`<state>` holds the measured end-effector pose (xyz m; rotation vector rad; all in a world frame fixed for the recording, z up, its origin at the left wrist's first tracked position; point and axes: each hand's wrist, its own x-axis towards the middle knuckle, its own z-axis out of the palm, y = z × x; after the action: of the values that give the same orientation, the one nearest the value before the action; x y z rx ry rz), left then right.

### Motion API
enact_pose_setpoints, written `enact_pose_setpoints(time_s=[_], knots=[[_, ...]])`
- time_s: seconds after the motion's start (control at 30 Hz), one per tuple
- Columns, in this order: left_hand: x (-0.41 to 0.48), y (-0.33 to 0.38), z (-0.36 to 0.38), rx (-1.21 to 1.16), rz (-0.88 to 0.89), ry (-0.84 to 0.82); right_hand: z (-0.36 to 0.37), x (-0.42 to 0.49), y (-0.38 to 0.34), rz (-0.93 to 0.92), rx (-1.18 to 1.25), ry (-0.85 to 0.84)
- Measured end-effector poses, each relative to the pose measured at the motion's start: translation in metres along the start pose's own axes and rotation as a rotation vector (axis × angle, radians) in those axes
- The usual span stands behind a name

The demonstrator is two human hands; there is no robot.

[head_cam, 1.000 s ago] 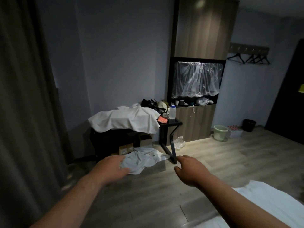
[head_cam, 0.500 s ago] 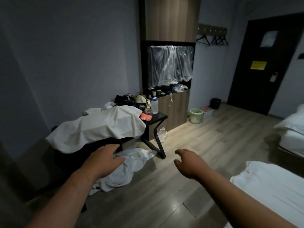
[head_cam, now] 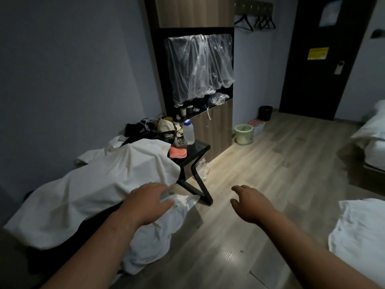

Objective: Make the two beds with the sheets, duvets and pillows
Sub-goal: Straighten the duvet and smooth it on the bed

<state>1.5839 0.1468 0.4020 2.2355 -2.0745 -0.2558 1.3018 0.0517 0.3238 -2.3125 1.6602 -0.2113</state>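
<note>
A pale plank floor (head_cam: 260, 184) fills the dim room, brightest at the foot of the wood-panel cabinet (head_cam: 218, 130). A grey wall (head_cam: 73, 69) runs along the left, and a dark door (head_cam: 325, 59) stands far right. Two beds with white bedding lie at the right edge, the near bed (head_cam: 360, 236) and the far bed (head_cam: 373, 142). At the left a large white sheet (head_cam: 93, 192) drapes over the black table (head_cam: 195, 148), and a crumpled sheet (head_cam: 154, 243) lies heaped on the floor below it. The left grip (head_cam: 149, 202) hovers over that heap, fingers released and spread; I cannot tell whether it touches. The right grip (head_cam: 249, 202) hangs released above bare floor, holding nothing. A green basket (head_cam: 243, 134) and a black bin (head_cam: 265, 113) stand by the cabinet. A clear bottle (head_cam: 188, 132) and an orange cloth (head_cam: 177, 152) sit on the table.
</note>
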Motion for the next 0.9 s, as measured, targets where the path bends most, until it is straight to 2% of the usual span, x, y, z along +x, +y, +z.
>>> enact_pose_setpoints(time_s=[0.2,0.4,0.67,0.9], knots=[[0.104,0.002,0.006,-0.052,0.066,-0.039,-0.015,0.064,0.021,0.098,-0.014,0.035],[0.243,0.054,0.036,-0.076,0.288,-0.117,-0.024,0.103,0.088,0.336,-0.008,0.054],[0.424,0.149,0.060,-0.024,0.650,-0.191,-0.052,0.129,0.171,0.772,0.016,0.122],[0.491,0.285,0.093,-0.017,0.986,-0.309,-0.062,0.093,0.222,1.146,0.034,0.140]])
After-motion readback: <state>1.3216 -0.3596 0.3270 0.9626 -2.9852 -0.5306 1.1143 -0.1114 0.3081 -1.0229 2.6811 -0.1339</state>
